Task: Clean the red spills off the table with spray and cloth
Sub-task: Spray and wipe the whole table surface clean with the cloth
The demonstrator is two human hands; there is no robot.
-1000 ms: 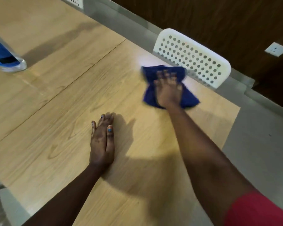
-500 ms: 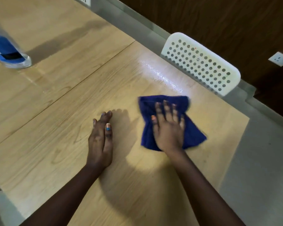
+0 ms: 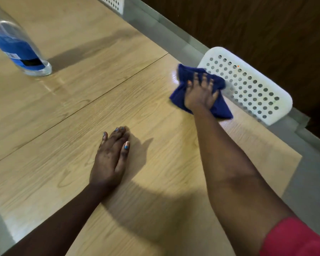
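We are well into the wiping. Our right hand (image 3: 199, 94) presses the blue cloth (image 3: 219, 106) flat against the table (image 3: 81, 163) near its far edge, just in front of the white perforated chair back (image 3: 251, 89). The fingers are spread and fairly straight over the bunched fabric; they push it down and do not clutch it. Beside the cloth, toward the seam in the tabletop, a small patch of the wood shines wet, so spray has already gone down there.

Our left hand (image 3: 111, 159) lies palm down on the bare wood nearer to us, fingers straight and together, holding nothing and seemingly only bracing us. The spray bottle (image 3: 18, 47) stands well apart at the far left, untouched, with blue liquid in it.

We see no red marks anywhere on the visible wood. Whatever may remain would be under the cloth or outside the view, and we cannot tell which. Our judgement is that the spraying is done and most of the cleaning with it; what is left looks like finishing this damp strip by the chair and checking that nothing red hides beneath the cloth.
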